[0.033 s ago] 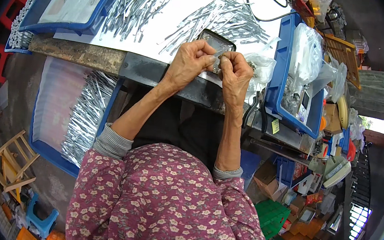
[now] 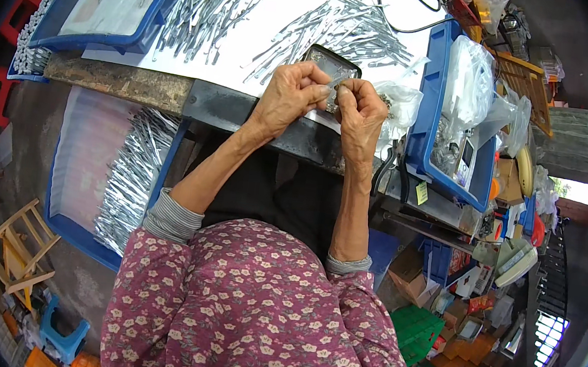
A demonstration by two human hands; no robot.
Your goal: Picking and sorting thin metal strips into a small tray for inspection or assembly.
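Observation:
My left hand [image 2: 291, 99] and my right hand [image 2: 362, 116] meet over the near edge of the white-covered table. Thumb and forefinger are pinched on each, the tips nearly touching. Whatever lies between them is too small to make out. Just beyond the fingers is a small dark-rimmed tray [image 2: 315, 54], partly hidden by them. Behind it spreads a loose pile of thin silvery metal strips [image 2: 353, 26]. A second pile of strips [image 2: 207, 17] lies farther left. Beside my right hand sits a clear plastic bag [image 2: 404, 108] with small brownish pieces in it.
A blue tray of strips [image 2: 101, 40] stands at the far left, and a blue crate [image 2: 424, 118] with plastic bags at the right. Black-handled pliers [image 2: 404, 170] hang by the table edge. Below on the left is another blue bin [image 2: 80, 238] of strips. A black cable [image 2: 396, 28] crosses the tabletop.

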